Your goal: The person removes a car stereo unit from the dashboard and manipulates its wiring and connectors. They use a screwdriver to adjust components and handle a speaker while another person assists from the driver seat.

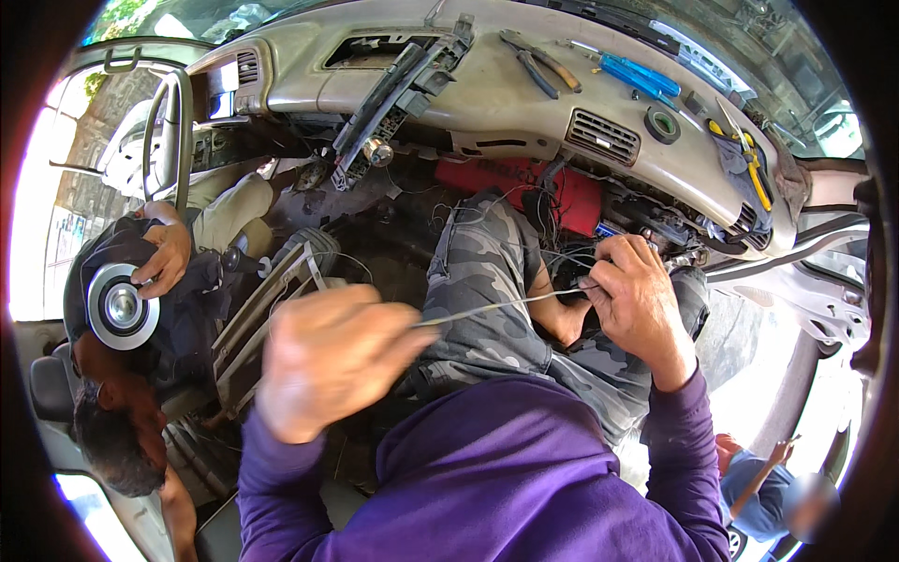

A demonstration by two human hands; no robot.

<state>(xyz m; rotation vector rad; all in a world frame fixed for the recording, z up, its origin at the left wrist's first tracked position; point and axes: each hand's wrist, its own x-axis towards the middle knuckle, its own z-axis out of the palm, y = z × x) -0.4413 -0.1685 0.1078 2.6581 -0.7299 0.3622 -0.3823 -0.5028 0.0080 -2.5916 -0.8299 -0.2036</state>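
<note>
A thin pale wire is stretched across my lap between my two hands. My left hand is closed on its left end, and motion blurs the fingers. At the other end my right hand pinches the wire between thumb and fingers, close to the dashboard's open underside. Below the wire are my legs in camouflage trousers, with a bare foot tucked between them. More loose wires hang just beyond my right hand.
On the dashboard lie pliers, blue-handled tools, a tape roll and yellow-handled cutters. A detached black bracket leans there. At left, a co-worker holds a round speaker-like part. Another person is outside, right.
</note>
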